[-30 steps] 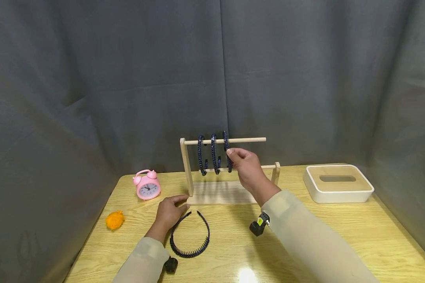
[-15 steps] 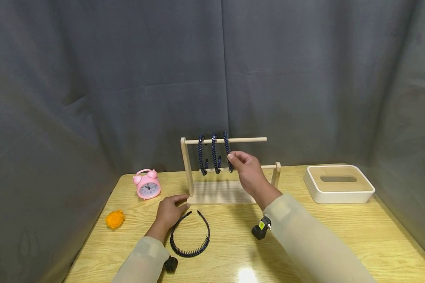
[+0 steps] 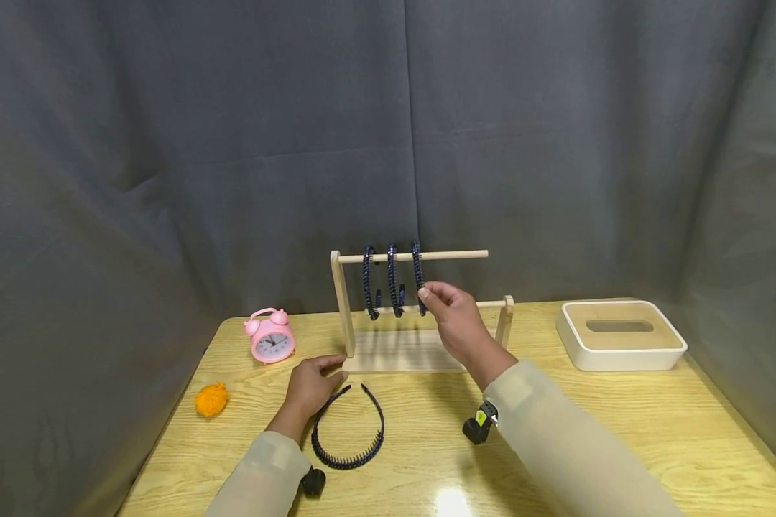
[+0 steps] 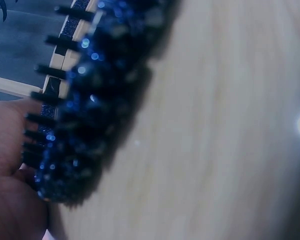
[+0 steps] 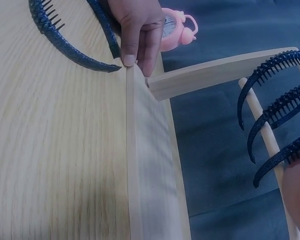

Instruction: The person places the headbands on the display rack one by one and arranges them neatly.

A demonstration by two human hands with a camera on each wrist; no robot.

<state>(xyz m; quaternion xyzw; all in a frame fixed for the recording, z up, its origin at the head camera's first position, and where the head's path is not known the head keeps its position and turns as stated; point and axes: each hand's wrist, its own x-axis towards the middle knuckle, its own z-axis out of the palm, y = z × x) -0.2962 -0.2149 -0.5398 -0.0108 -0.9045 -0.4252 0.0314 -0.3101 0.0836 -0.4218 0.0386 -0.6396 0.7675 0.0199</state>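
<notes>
Right hand: the person's right hand (image 3: 453,316) has thumb and fingertips pinched together on the third headband (image 3: 417,264), low down on it, so most of the visible band pokes up above the fingertips.
Third headband: looped over the upper rod (image 3: 455,255), furthest right of the three up there, bottom end by the lower rod (image 3: 490,304). Fingers hide a bit of it.
Left hand: this left hand (image 3: 310,388) is clamped, thumb and fingers, on the near left corner of the wooden rack (image 3: 342,305), right at the foot of the post.
Loose headband (image 3: 343,465): flat on the table (image 3: 653,431), just beside that left hand, curve toward the person, tips toward the rack.
Headband looks: dark blue-black, pretty glittery, chunky bumpy outside, comb teeth on the inside.
Rack load: the first headband (image 3: 366,283) and middle headband (image 3: 392,283) hang left of the pinched one, none touching each other.
White box (image 3: 627,360): over on the right, wood-look top with a long slot. Can't tell what's inside.
Left side clutter: pink alarm clock (image 3: 272,346), upright, and a fuzzy orange pom-pom (image 3: 212,400) nearer the person.
</notes>
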